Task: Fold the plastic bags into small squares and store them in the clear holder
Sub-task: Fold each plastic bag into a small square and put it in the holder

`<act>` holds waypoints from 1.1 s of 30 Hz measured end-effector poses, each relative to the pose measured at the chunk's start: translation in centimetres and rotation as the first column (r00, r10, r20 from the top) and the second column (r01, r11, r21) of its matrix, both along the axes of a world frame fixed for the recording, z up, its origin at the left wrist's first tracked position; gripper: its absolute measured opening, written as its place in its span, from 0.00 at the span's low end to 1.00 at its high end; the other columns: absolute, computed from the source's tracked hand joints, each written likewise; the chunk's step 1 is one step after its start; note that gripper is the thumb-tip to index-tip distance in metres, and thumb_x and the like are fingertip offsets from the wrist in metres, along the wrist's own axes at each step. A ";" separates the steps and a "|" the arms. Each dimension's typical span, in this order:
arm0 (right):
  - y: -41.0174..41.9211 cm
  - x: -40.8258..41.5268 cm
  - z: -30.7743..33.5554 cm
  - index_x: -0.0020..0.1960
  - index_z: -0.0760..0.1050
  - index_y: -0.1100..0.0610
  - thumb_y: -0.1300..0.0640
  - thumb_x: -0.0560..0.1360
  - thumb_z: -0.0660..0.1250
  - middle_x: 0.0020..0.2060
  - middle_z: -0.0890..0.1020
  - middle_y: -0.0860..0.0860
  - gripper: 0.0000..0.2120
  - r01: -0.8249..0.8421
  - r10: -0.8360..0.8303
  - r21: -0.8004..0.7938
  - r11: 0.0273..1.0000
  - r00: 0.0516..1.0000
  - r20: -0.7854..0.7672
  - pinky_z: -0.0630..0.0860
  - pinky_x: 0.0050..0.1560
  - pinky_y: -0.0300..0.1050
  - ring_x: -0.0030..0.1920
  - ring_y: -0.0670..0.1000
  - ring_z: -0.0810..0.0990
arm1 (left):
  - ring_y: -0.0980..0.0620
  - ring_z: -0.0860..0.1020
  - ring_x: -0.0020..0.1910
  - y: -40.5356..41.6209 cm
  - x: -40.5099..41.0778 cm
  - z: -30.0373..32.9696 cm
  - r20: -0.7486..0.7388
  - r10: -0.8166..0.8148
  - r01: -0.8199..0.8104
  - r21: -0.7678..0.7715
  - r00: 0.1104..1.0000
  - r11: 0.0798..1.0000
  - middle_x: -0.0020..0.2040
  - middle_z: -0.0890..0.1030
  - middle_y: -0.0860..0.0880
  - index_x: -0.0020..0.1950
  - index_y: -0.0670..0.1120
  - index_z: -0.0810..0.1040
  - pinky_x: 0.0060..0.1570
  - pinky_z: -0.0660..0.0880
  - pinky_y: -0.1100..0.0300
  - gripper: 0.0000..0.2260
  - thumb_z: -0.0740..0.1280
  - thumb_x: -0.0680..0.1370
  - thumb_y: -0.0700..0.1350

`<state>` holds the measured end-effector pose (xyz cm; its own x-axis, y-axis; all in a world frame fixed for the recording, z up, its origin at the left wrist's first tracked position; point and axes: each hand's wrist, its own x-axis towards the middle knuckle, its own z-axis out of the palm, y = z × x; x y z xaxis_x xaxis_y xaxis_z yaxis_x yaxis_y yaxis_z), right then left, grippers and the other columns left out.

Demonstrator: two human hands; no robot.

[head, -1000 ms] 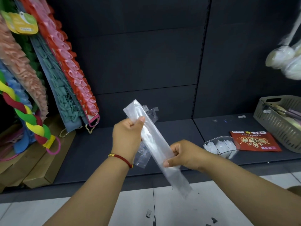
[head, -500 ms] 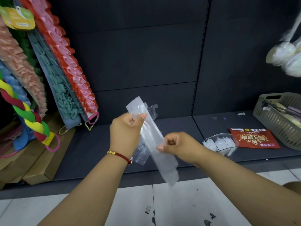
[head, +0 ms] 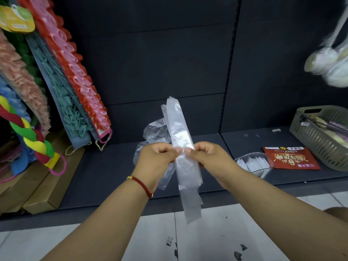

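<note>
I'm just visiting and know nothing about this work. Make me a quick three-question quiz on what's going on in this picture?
1. True or false: both the left hand and the right hand pinch the long folded plastic bag.
2. Where does the clear holder sit? A) on the floor tiles B) on the dark shelf, beside the red packet C) inside the grey basket
3. Fill in: the wrist with the red bracelet belongs to the ___ hand.

Key: 1 true; 2 B; 3 left.
</note>
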<state>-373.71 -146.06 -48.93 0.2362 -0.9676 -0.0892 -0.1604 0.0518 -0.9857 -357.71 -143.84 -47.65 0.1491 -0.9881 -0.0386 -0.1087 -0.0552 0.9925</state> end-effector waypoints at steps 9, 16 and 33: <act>0.3 0.2 0.5 0.45 0.80 0.63 0.56 0.78 0.68 0.45 0.83 0.62 0.10 0.097 -0.093 -0.061 0.993 0.993 0.069 0.78 0.51 0.50 0.41 0.51 0.78 | 0.58 0.74 0.30 0.6 -1.1 0.2 -0.168 0.007 -0.002 0.029 0.986 1.000 0.32 0.79 0.47 0.44 0.35 0.82 0.32 0.72 0.68 0.07 0.72 0.75 0.40; 0.1 0.3 1.0 0.41 0.80 0.62 0.57 0.78 0.67 0.38 0.83 0.54 0.11 0.122 -0.121 0.006 0.992 0.969 0.217 0.77 0.49 0.45 0.40 0.50 0.79 | 0.47 0.78 0.43 0.8 -1.2 1.2 -0.286 0.049 -0.018 0.110 0.957 0.994 0.43 0.83 0.42 0.44 0.41 0.83 0.50 0.76 0.55 0.05 0.69 0.77 0.41; -0.4 -2.1 4.0 0.48 0.81 0.64 0.56 0.75 0.68 0.39 0.84 0.57 0.10 -0.107 0.065 0.162 0.981 0.968 0.244 0.79 0.47 0.48 0.40 0.52 0.81 | 0.64 0.73 0.65 1.3 0.1 0.8 0.369 -0.204 0.365 -0.447 0.907 0.817 0.58 0.79 0.67 0.60 0.55 0.80 0.75 0.52 0.61 0.29 0.43 0.81 0.66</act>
<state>-375.85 -146.45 -44.94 0.3521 -0.9175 -0.1848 0.0651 0.2210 -0.9731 -357.59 -142.53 -46.84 -0.2174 -0.8583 0.4649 -0.3271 0.5128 0.7938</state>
